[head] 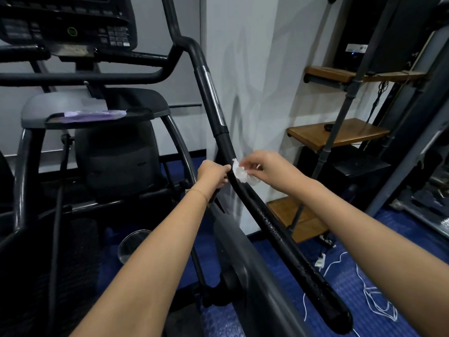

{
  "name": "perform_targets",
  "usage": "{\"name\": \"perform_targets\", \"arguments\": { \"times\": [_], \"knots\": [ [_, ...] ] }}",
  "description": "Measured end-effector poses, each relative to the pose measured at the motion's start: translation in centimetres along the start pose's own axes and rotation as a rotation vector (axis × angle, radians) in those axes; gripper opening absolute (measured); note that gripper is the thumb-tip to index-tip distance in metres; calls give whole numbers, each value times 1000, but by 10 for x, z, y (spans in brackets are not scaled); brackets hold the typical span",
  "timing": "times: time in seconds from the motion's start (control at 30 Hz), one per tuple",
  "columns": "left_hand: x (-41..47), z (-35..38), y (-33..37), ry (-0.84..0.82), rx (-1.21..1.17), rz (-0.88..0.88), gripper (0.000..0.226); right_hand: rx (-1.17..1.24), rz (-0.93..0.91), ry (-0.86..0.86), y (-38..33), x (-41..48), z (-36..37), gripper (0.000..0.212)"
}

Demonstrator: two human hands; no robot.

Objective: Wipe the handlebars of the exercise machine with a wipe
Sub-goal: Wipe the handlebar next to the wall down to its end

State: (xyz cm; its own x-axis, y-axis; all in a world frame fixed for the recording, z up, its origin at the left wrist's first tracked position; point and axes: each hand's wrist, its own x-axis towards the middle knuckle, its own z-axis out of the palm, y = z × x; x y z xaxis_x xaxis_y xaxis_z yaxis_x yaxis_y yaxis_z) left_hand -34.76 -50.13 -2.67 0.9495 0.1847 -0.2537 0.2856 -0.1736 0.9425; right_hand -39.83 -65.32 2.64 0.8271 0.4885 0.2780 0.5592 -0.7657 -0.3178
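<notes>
**Wiping the handlebar at its bend**

The right hand (269, 169) pinches a crumpled white wipe (241, 173) against the black handlebar (279, 229). Just beside it, the left hand (212, 175) curls round the same bar, seemingly to steady it. It would be better to wrap the wipe round the tube than to dab one side, then draw it firmly along the stretch below the hands.

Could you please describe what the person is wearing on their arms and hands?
The left hand and right hand are ungloved, and no sleeves are in view on either arm. A thin bracelet circles the left wrist. No watch shows.
</notes>
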Motion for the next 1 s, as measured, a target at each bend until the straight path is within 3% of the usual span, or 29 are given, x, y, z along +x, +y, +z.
{"name": "perform_targets", "arguments": {
  "times": [0.1,0.23,0.4,0.5,0.63,0.7,0.87,1.0],
  "knots": [
    [-31,-8,-8,-175,-490,-97,30,41,-4,95,-10,10,7,22],
    [-49,-18,-11,-282,-721,-86,24,142,76,132,-16,24,20,11],
    [-42,-26,-8,-167,-728,-99,8,352,127,95,-12,29,20,13],
    [-33,-22,-18,-6,-776,-130,17,176,178,28,-2,33,17,26],
    [-28,3,-38,63,-698,-129,23,-224,123,-214,2,39,26,32],
    [-34,19,-42,87,-626,-42,7,-248,112,-238,5,39,29,25],
    [-53,27,-48,162,-229,255,10,-168,122,-253,12,28,35,14],
    [-61,21,-60,183,-117,263,13,-164,121,-272,15,26,29,36]
  ]
}}
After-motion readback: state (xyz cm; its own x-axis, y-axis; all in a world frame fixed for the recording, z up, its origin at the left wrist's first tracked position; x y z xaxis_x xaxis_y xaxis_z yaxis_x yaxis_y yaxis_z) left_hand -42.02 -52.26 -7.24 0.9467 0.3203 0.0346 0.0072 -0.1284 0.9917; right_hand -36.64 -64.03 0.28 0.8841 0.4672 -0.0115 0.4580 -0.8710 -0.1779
